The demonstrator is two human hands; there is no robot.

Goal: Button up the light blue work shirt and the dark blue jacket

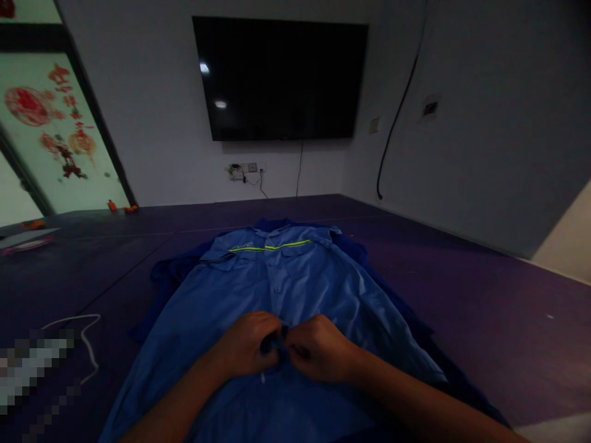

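1 white cable (87,344) at your left | 1 darker garment (161,277) under 1 blue shirt (295,277), flat on the purple surface (484,307), collar away from you | your left hand (247,351) curled tight, fingers pinching the shirt's button strip | your right hand (318,349) likewise pinching it, knuckles touching the left

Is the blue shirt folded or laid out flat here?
Spread flat: the blue shirt lies front up on the purple surface, collar at the far end; the left hand and right hand pinch its front placket.
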